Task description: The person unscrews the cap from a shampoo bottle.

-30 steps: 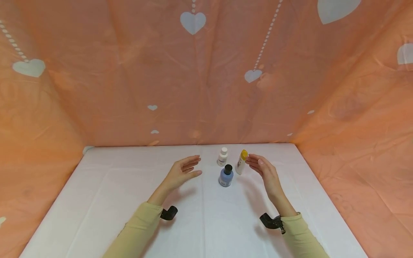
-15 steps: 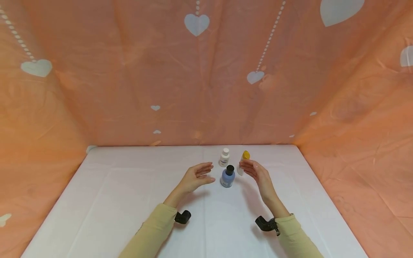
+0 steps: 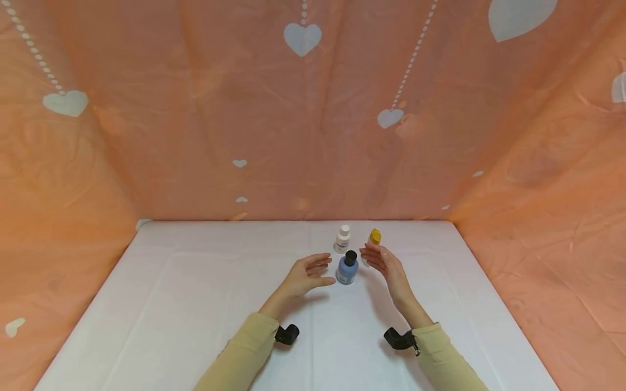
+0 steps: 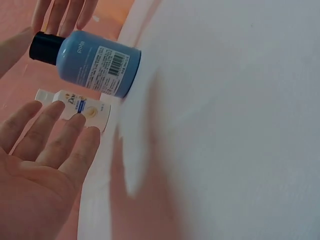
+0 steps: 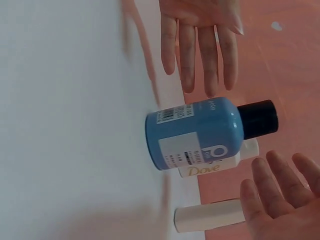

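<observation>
A blue bottle with a black cap (image 3: pixel 347 271) stands upright on the white table between my two hands. My left hand (image 3: pixel 305 276) is just to its left, fingers extended, apart from it. To its right is my right hand (image 3: pixel 388 266), fingers also fairly straight and holding nothing. Behind the blue bottle stands a small white Dove bottle (image 3: pixel 342 241), its label partly readable in the right wrist view. A white bottle with a yellow cap (image 3: pixel 375 237) is behind my right fingers, which hide most of its body in the head view. Its pale body (image 5: pixel 207 216) shows in the right wrist view.
The white-covered table (image 3: pixel 195 304) is enclosed by an orange cloth (image 3: pixel 264 119) printed with white hearts at the back and sides. A black wrist camera mount sits at each sleeve cuff.
My left hand has moved right, close to the blue bottle. The right hand has shifted slightly left, now covering more of the yellow-capped bottle. The bottles keep their places; the view has shifted slightly.
</observation>
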`<state>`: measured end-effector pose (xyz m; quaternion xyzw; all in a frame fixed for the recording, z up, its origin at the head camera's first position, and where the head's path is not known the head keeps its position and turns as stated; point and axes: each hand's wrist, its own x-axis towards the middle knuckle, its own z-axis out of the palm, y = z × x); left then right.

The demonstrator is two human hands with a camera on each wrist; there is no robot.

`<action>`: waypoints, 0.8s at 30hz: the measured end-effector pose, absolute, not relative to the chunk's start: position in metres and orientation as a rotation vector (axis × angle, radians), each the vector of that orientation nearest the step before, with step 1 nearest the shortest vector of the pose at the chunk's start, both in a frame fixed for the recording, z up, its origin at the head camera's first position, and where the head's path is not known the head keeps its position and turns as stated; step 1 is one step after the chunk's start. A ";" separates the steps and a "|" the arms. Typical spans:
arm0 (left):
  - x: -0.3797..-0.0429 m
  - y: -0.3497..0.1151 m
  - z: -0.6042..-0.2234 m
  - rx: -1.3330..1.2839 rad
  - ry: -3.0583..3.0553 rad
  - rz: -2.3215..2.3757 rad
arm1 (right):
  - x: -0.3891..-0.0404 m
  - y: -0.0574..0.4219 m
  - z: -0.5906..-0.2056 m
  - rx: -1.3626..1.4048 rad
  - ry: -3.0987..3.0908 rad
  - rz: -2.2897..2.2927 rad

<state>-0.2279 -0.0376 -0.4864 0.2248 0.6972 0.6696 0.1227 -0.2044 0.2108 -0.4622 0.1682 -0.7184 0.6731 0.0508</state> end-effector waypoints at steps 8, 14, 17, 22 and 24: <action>-0.230 -0.025 -0.496 0.562 2.020 1.997 | -0.207 0.209 -0.475 0.562 -2.120 2.130; -0.234 -0.016 -0.501 0.546 2.053 1.975 | -0.209 0.204 -0.481 0.559 -2.120 2.115; -0.236 -0.011 -0.504 0.571 2.044 2.000 | -0.209 0.201 -0.481 0.555 -2.143 2.088; -0.237 -0.003 -0.504 0.585 1.973 2.070 | -0.211 0.197 -0.482 0.560 -2.217 1.961; -0.235 -0.001 -0.500 0.577 1.961 2.076 | -0.212 0.196 -0.482 0.570 -2.230 1.922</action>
